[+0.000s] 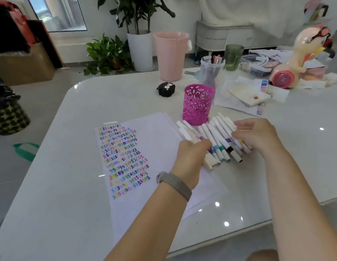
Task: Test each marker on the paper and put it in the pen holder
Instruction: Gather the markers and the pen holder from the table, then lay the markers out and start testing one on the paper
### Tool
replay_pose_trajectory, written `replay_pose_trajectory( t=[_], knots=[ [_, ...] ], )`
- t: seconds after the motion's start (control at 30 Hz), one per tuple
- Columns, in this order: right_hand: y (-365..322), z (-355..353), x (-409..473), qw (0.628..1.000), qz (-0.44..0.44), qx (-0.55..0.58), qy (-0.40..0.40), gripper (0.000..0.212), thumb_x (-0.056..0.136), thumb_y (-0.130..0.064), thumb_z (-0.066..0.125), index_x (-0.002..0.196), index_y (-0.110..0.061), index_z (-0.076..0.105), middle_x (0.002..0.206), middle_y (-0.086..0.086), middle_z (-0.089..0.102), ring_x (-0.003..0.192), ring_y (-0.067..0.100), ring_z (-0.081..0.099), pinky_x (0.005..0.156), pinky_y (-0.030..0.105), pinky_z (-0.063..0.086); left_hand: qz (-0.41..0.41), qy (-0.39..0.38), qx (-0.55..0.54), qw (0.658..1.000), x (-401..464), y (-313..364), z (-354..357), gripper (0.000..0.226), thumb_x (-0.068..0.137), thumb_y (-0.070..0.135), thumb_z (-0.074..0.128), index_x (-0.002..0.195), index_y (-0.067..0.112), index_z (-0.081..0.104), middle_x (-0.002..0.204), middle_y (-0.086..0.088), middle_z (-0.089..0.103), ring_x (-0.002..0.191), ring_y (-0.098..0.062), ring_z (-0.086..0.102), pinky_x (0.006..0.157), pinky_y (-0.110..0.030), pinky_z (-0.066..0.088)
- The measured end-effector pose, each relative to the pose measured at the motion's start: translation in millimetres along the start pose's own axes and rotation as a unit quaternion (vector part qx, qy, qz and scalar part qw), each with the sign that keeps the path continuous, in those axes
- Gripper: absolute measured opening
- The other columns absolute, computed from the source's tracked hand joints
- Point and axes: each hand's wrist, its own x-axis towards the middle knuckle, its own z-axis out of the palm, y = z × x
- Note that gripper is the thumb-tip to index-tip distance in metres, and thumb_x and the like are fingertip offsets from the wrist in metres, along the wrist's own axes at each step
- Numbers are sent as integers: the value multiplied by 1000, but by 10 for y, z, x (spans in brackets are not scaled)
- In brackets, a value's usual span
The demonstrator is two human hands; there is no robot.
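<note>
The markers [216,140] lie fanned on the counter [88,213], long axes running away from the person, between both hands. Left hand [192,153] curls onto the pile's near edge; right hand [256,136] rests relaxed on its far side. The pink pen holder [197,104] stands just behind; the paper [154,147] lies left.

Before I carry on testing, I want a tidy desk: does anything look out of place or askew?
Nothing is spilled or broken. The markers lie in a loose fanned heap beside the pink pen holder, partly over the paper's edge, with the left hand and right hand on them.
</note>
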Motion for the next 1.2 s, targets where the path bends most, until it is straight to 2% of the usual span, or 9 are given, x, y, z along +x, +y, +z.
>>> replay_pose_trajectory(
  t=[0.1,0.33,0.4,0.5,0.6,0.77,0.93,1.07,1.2],
  knots=[
    [34,-50,-167,999,-7,-5,31,32,78,-10,74,109,-16,70,99,2,68,70,6,59,47,6,39,6,-4,33,999,-69,68,-39,12,87,-3,47,98,-2,54,84,-12,44,80,-26,52,69,-31,46],
    [-357,-48,-671,990,-140,13,-17,22,77,-30,77,99,-29,72,86,-17,68,78,0,61,65,14,43,45,-38,164,985,-349,-3,-74,10,90,-4,43,83,-6,50,65,-5,44,42,3,45,43,-5,33],
    [-354,153,-850,982,-173,-16,-72,31,73,-38,79,102,-31,70,90,-17,68,78,3,61,68,20,46,59,-32,230,971,-451,44,-142,28,86,2,46,113,-4,45,102,-20,60,69,-2,58,46,-11,37],
    [-237,447,-914,975,-185,-110,-60,43,71,-39,79,111,-28,67,89,-9,64,82,10,59,74,26,47,89,3,312,946,-556,275,-327,51,91,-3,40,139,2,24,139,-13,47,97,-17,57,63,-19,45],
    [-206,552,-878,968,-174,-166,-69,16,73,-33,75,85,-24,69,76,-8,64,79,17,62,68,28,49,151,42,386,909,-739,460,-630,50,92,-1,43,140,8,32,132,-8,52,100,-18,54,71,-21,46],
    [-277,569,-897,952,-232,-195,-34,18,80,-37,69,92,-24,71,86,-4,67,81,16,59,65,28,44,220,47,658,719,-1291,401,-1318,28,87,13,56,112,24,63,106,12,64,101,-8,58,91,-24,45],
    [-318,588,-1030,925,-230,-275,-125,22,78,-48,70,80,-28,62,84,-6,62,79,17,61,64,30,51,204,99,686,691,-1461,-34,-1614,18,89,32,54,105,29,61,113,12,56,107,-10,51,92,-27,42],
    [-194,607,-1014,900,-241,-361,-51,25,86,-31,58,78,-8,66,79,8,66,75,26,62,56,28,42,208,132,703,667,-1328,-94,-1648,18,90,37,50,104,28,56,118,12,53,108,-15,45,89,-31,40],
    [-278,467,-1038,975,-200,-74,-68,16,92,-28,57,89,-12,59,79,2,67,65,17,58,58,27,42,221,131,707,659,-1307,-119,-1651,22,91,40,50,110,29,55,118,12,53,114,-13,42,92,-29,34]
  ],
)
